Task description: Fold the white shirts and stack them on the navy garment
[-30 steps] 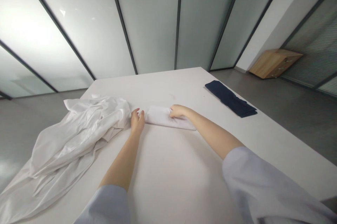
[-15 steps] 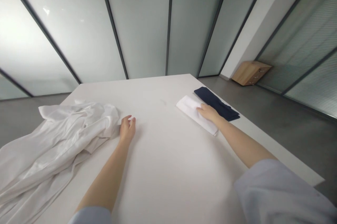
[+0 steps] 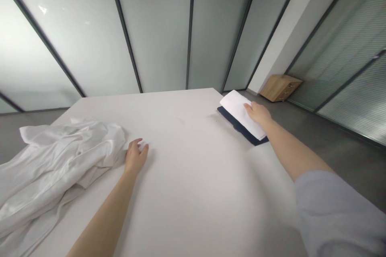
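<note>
Gripping the folded white cloth (image 3: 237, 106) at its right long edge, the right hand (image 3: 259, 113) has it over the navy cloth (image 3: 233, 121), covering most of it; whether the two touch cannot be told. The white piece is a flat, narrow, smooth oblong with a slightly rounded far end, slanting the same way as the navy cloth, which shows as a dark strip along its left side and near end. Well to the left of the navy cloth, the left hand (image 3: 135, 158) is low by the counter (image 3: 193, 176), fingers parted and loosely curled; whether anything thin lies between them is unclear. Beyond that hand, farther left of the navy cloth, a loose white garment (image 3: 69, 160) lies heaped in soft creases, running out of view. Bare counter spreads between garment and navy cloth and on toward the wearer. The counter's right edge runs close beside the navy cloth, with grey floor (image 3: 325, 136) past it; its far edge lies just beyond.
</note>
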`<action>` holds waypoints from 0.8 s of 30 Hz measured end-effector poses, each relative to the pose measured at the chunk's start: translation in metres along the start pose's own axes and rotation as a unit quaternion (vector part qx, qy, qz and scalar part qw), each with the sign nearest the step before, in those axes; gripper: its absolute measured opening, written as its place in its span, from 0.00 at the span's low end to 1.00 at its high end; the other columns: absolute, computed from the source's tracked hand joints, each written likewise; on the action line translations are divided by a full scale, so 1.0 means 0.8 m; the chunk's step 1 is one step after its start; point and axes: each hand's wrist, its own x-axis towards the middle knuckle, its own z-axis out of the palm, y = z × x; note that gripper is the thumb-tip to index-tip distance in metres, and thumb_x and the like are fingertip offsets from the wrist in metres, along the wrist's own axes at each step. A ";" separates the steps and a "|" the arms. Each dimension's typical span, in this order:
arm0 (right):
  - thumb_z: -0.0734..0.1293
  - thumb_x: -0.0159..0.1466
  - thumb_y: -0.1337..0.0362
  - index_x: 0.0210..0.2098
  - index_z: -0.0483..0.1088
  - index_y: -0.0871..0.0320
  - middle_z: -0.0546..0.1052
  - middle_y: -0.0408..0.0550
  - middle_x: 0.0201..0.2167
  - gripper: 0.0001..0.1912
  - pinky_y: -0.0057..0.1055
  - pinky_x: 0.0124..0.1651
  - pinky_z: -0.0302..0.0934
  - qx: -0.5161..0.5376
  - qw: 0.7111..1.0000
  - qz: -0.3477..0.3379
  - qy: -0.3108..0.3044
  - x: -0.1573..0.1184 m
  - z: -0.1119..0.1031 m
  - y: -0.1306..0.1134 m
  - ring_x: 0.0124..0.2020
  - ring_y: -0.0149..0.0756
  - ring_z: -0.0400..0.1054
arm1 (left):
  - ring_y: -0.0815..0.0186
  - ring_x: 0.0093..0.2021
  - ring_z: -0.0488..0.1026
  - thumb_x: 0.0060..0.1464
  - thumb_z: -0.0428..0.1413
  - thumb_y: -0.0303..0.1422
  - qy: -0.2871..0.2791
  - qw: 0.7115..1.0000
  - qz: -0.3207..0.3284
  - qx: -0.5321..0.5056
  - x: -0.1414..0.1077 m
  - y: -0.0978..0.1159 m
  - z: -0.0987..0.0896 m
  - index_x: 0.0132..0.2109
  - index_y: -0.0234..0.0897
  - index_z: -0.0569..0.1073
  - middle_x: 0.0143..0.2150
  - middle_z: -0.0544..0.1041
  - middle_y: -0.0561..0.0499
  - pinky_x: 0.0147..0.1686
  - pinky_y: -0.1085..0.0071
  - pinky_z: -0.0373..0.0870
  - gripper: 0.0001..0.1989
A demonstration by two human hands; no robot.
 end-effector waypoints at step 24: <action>0.58 0.64 0.60 0.55 0.67 0.64 0.71 0.63 0.52 0.23 0.49 0.56 0.56 0.155 0.959 -0.173 0.162 -0.066 0.099 -0.075 0.55 0.54 0.63 | 0.55 0.50 0.73 0.55 0.51 0.37 -0.066 0.990 0.026 0.123 -0.004 0.013 -0.003 0.51 0.37 0.72 0.49 0.76 0.42 0.51 0.58 0.69 0.18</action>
